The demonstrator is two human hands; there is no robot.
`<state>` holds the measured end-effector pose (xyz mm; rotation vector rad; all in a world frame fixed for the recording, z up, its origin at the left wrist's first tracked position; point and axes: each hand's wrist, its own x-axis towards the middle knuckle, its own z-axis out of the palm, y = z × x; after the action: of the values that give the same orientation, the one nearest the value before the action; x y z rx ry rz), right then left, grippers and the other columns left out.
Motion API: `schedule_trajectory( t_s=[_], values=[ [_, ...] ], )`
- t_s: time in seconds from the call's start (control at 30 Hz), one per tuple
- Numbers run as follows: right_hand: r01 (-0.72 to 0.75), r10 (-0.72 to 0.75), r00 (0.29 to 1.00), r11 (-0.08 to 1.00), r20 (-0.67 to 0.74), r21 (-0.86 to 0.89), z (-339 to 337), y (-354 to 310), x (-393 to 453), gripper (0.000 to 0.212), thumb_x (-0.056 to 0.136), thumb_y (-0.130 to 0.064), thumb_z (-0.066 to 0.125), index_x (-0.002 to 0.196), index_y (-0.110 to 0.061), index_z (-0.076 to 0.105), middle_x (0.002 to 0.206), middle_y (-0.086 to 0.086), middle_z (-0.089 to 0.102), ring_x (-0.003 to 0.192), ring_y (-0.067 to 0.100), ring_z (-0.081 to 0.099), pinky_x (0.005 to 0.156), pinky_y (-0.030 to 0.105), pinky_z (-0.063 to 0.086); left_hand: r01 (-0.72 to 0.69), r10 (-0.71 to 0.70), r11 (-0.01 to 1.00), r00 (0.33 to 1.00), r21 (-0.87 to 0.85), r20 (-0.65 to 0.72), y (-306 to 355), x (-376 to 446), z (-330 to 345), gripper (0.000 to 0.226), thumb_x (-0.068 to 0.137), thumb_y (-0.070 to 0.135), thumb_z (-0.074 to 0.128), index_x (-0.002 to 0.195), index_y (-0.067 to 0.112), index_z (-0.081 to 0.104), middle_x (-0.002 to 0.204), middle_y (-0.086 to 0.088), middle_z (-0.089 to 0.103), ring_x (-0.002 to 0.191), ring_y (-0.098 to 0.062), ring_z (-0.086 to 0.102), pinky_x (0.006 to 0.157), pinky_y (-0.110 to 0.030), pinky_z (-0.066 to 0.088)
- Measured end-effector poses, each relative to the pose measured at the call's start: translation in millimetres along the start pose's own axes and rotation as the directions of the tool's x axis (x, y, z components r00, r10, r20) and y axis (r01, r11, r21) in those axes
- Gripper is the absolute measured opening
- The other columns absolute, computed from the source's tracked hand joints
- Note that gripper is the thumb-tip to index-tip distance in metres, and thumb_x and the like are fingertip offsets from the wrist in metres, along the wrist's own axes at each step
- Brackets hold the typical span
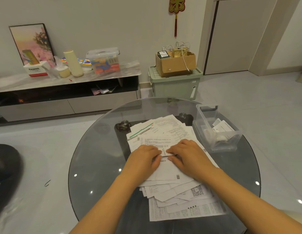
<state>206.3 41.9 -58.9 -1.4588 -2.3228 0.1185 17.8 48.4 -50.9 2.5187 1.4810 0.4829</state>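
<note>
step in hand: folding 1 sheet [163, 171] of paper; by the look of it the crease is being made along its far edge, and the fold is not yet pressed flat
left hand [145, 159]: fingers curled, pinching the raised folded edge of the sheet from the left
right hand [185, 154]: fingers curled, pinching the same edge from the right; the fingertips of the 2 hands almost meet over the crease
sheet: lies on top of the pile of papers [172, 130], at the middle of the round glass desk [99, 149], its barcode corner near and to the right
pile of papers: loose and fanned, printed forms and receipts, reaching from the far middle of the desk to the near edge
clear box [231, 139]: open, on the right of the desk just beside the pile; a few small paper slips [222, 127] lie inside
next move, as a judgement: run the fingers outward along the crease to flatten it, keep the edges lined up, then probably fold again or carry the sheet right to the box
care needed: press only the top sheet; the papers beneath could slide or get caught in the fold
</note>
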Motion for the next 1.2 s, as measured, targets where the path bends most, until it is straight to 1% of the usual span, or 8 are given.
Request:
schedule_trajectory(
  t_s=[0.17,0.33,0.47,0.63,0.8,0.93,1.07,1.2],
  values=[
    [-0.026,0.023,0.991,0.999,-0.132,-0.027,-9,-4,2,0.019,0.080,-0.032,0.056,0.078,-0.025,0.073,0.061,-0.011,0.066,0.061,0.016,0.059,0.056,0.029,0.048,0.018,-0.029,0.997,0.989,-0.079,-0.143,14,0,-4,0.025,0.098,0.030,0.044,0.113,0.023,0.064,0.108,0.012,0.063,0.100,-0.007,0.054,0.079,-0.019,0.039],
    [-0.080,0.086,0.978,0.996,-0.192,0.038,-32,-3,4,0.021,0.077,-0.024,0.055,0.079,-0.022,0.076,0.060,-0.002,0.064,0.062,0.020,0.059,0.056,0.025,0.038,0.066,-0.164,0.935,0.951,-0.348,-0.260,24,8,-7,0.011,0.091,0.020,0.060,0.095,0.022,0.070,0.092,0.016,0.066,0.084,-0.005,0.057,0.079,-0.026,0.048],
    [-0.101,0.107,0.982,0.994,-0.152,0.047,-51,-9,-1,0.025,0.091,-0.025,0.051,0.101,-0.020,0.074,0.083,0.008,0.066,0.084,0.025,0.057,0.068,0.025,0.029,-0.016,-0.064,0.966,0.952,-0.257,-0.298,30,17,-16,0.015,0.090,0.009,0.057,0.086,0.016,0.069,0.085,0.009,0.068,0.079,-0.010,0.059,0.073,-0.027,0.048],
    [-0.177,0.182,0.979,0.983,-0.094,0.056,-67,-1,-4,0.024,0.094,-0.037,0.047,0.111,-0.032,0.064,0.094,-0.002,0.062,0.091,0.014,0.052,0.068,0.025,0.034,-0.049,-0.018,0.964,0.968,-0.260,-0.249,42,36,-29,0.016,0.090,0.008,0.056,0.084,0.016,0.070,0.083,0.010,0.067,0.075,-0.004,0.055,0.070,-0.013,0.040],
    [-0.248,0.263,0.952,0.962,-0.157,0.114,-88,10,-4,0.015,0.090,-0.040,0.056,0.098,-0.031,0.066,0.075,-0.013,0.057,0.076,0.008,0.051,0.066,0.025,0.040,-0.106,0.030,0.917,0.980,-0.386,-0.198,63,60,-44,0.018,0.089,0.012,0.060,0.084,0.028,0.066,0.081,0.019,0.061,0.076,0.003,0.056,0.067,-0.007,0.041],
    [-0.317,0.365,0.905,0.922,-0.218,0.224,-100,23,-6,0.012,0.088,-0.035,0.060,0.094,-0.028,0.068,0.068,-0.017,0.058,0.066,0.005,0.055,0.062,0.020,0.043,-0.046,-0.027,0.842,0.991,-0.538,-0.127,80,79,-49,0.018,0.088,0.013,0.063,0.089,0.031,0.062,0.084,0.018,0.061,0.074,0.004,0.058,0.066,-0.009,0.047],
    [-0.348,0.404,0.873,0.909,-0.272,0.230,-109,40,-5,0.012,0.088,-0.028,0.062,0.095,-0.026,0.071,0.076,-0.010,0.064,0.064,0.006,0.052,0.064,0.025,0.047,-0.041,-0.032,0.770,0.994,-0.637,-0.102,92,105,-45,0.018,0.086,0.004,0.063,0.086,0.022,0.065,0.081,0.009,0.065,0.070,0.004,0.060,0.060,-0.009,0.047],
    [-0.390,0.440,0.828,0.897,-0.348,0.209,-118,59,-4,0.016,0.088,-0.019,0.061,0.100,-0.017,0.072,0.085,-0.002,0.060,0.069,0.009,0.049,0.063,0.016,0.037,-0.044,-0.011,0.741,0.997,-0.670,-0.077,104,134,-37,0.016,0.086,0.007,0.065,0.092,0.022,0.066,0.085,0.009,0.065,0.077,-0.002,0.061,0.064,-0.011,0.049]
  ],
)
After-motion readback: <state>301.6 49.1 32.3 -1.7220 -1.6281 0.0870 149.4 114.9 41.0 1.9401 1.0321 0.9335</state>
